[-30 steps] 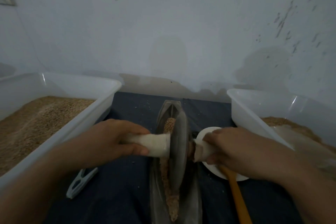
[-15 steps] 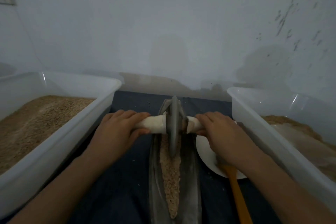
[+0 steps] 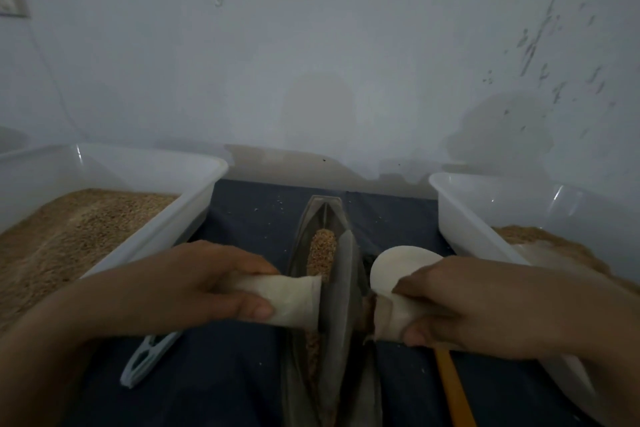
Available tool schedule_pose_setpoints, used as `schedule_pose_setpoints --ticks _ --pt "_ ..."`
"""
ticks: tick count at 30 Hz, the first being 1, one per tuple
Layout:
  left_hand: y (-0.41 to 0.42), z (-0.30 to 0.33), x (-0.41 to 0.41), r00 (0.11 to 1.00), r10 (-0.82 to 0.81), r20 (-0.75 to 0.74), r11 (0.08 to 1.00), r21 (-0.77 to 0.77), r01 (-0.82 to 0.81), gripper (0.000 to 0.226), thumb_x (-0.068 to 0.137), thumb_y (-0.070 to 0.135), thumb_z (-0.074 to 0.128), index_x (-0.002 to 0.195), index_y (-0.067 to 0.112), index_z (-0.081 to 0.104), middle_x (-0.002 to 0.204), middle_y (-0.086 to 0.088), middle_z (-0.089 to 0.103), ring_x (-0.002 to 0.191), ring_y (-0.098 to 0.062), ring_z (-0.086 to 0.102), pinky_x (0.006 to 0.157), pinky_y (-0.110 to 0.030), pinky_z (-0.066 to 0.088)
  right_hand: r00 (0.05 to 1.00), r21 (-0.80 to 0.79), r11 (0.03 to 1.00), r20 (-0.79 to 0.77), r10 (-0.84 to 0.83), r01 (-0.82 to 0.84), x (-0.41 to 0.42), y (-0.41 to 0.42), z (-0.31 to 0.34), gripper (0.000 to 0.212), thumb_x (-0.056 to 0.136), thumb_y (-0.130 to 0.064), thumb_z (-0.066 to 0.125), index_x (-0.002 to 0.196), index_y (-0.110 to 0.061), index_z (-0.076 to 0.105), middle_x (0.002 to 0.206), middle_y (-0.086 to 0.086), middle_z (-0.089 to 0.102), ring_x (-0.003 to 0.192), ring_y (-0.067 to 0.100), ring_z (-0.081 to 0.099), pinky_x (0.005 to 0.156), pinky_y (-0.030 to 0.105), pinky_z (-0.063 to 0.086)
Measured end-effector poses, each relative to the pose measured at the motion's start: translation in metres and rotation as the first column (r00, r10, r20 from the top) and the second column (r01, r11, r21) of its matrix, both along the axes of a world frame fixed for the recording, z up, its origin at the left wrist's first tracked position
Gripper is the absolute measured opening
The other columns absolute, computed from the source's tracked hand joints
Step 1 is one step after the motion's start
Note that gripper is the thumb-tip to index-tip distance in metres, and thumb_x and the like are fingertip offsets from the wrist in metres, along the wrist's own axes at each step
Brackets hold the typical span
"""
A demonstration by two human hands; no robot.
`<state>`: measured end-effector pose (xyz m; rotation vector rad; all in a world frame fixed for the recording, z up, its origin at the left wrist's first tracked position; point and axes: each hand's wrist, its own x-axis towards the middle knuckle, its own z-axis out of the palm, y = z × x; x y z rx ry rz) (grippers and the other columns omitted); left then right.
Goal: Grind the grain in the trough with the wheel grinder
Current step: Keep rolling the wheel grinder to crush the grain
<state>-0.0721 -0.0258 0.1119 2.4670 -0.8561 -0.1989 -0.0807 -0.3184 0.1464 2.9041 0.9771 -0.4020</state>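
From the head view, a long dark trough (image 3: 329,322) lies on a dark cloth (image 3: 225,374) on the worktop, pointing away toward the wall. A grey wheel (image 3: 341,315) stands on its edge in the trough, about halfway along. Brown grain (image 3: 322,250) sits in the trough just past the wheel, and a thin line of it shows in the trough on the near side too.

The left hand (image 3: 194,284) is curled round the pale handle (image 3: 291,300) that sticks out to the left of the wheel, thumb under and fingers over. The right hand (image 3: 474,302) is curled round the other handle (image 3: 388,317) on the right of the wheel.

Just right of the trough, a white plate (image 3: 398,263) lies partly hidden by the right hand. An orange stick (image 3: 453,388) pokes out toward the viewer from under that hand. Left of the trough, a small pale plastic tool (image 3: 149,360) lies on the cloth.

Well left of the trough is a white tub (image 3: 194,215) full of brown grain. Well right of the trough is another white tub (image 3: 464,218) with some brown stuff in it.
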Motion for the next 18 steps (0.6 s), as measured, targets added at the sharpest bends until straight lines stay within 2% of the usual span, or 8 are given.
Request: schedule_pose_setpoints --ticks 2,4,6,8,10,13,16,18 --pt "-0.002 -0.005 0.004 0.998 0.06 0.021 0.998 0.017 -0.06 0.041 0.075 0.074 0.042 0.108 0.053 0.055 0.102 0.026 0.063 0.093 0.006 0.058 0.078 -0.018 0.046 0.999 0.027 1.0 0.042 -0.013 0.012 0.008 0.004 -0.006 0.017 0.092 -0.045 0.048 0.08 -0.035 0.042 0.076 -0.013 0.046 0.068 -0.002 0.045 0.061 0.014 0.034" --pt "-0.006 -0.013 0.013 0.978 0.17 0.122 0.984 0.034 -0.176 0.049 0.069 0.073 0.036 0.108 0.051 0.055 0.1 0.025 0.061 0.092 0.011 0.054 0.077 -0.012 0.042 0.991 0.094 0.993 0.11 -0.077 0.066 0.022 0.008 -0.017 0.008 0.094 -0.035 0.048 0.087 -0.032 0.047 0.084 -0.012 0.051 0.073 -0.001 0.047 0.06 0.012 0.034" --pt "-0.011 -0.025 0.022 0.919 0.273 0.284 0.953 0.05 -0.298 0.053 0.073 0.069 0.031 0.116 0.045 0.051 0.106 0.022 0.058 0.095 0.007 0.051 0.082 -0.017 0.041 0.96 0.16 0.98 0.234 -0.151 0.115 0.037 0.012 -0.032 0.015 0.096 -0.032 0.046 0.11 -0.027 0.049 0.106 -0.006 0.054 0.094 0.006 0.049 0.078 0.019 0.039" --pt "-0.016 -0.039 0.03 0.815 0.328 0.477 0.912 0.064 -0.405 0.051 0.085 0.059 0.033 0.128 0.036 0.047 0.113 0.014 0.056 0.102 -0.005 0.05 0.086 -0.026 0.04 0.892 0.175 0.976 0.41 -0.19 0.128 0.05 0.015 -0.046 0.033 0.097 -0.028 0.044 0.13 -0.026 0.04 0.124 -0.005 0.048 0.111 0.011 0.043 0.093 0.023 0.032" --pt "-0.02 -0.047 0.034 0.733 0.33 0.595 0.887 0.071 -0.457 0.047 0.09 0.053 0.037 0.131 0.031 0.046 0.114 0.009 0.056 0.1 -0.012 0.05 0.085 -0.029 0.039 0.834 0.168 0.976 0.512 -0.206 0.138 0.056 0.018 -0.053 0.041 0.097 -0.024 0.044 0.136 -0.023 0.033 0.132 -0.004 0.043 0.119 0.013 0.039 0.098 0.022 0.026" --pt "-0.017 -0.043 0.033 0.775 0.279 0.567 0.916 0.084 -0.391 0.046 0.087 0.057 0.035 0.126 0.034 0.046 0.111 0.013 0.054 0.098 -0.008 0.048 0.085 -0.028 0.039 0.866 0.109 0.985 0.471 -0.168 0.131 0.051 0.017 -0.048 0.026 0.096 -0.023 0.046 0.122 -0.023 0.042 0.122 -0.004 0.047 0.108 0.012 0.041 0.08 0.022 0.029" --pt "-0.009 -0.026 0.02 0.904 0.164 0.395 0.961 0.143 -0.237 0.043 0.076 0.072 0.024 0.11 0.051 0.04 0.099 0.027 0.05 0.093 0.009 0.045 0.083 -0.019 0.037 0.936 0.019 0.997 0.344 -0.072 0.07 0.032 0.012 -0.033 0.009 0.092 -0.017 0.047 0.095 -0.025 0.044 0.097 -0.009 0.046 0.084 0.006 0.038 0.061 0.017 0.026" --pt "-0.004 -0.014 0.008 0.963 0.095 0.251 0.981 0.143 -0.134 0.043 0.076 0.079 0.026 0.104 0.052 0.045 0.098 0.027 0.054 0.094 0.01 0.048 0.081 -0.017 0.041 0.967 0.001 1.0 0.254 -0.015 0.016 0.019 0.006 -0.023 0.007 0.092 -0.026 0.049 0.086 -0.027 0.046 0.082 -0.012 0.044 0.075 0.002 0.042 0.059 0.013 0.034"
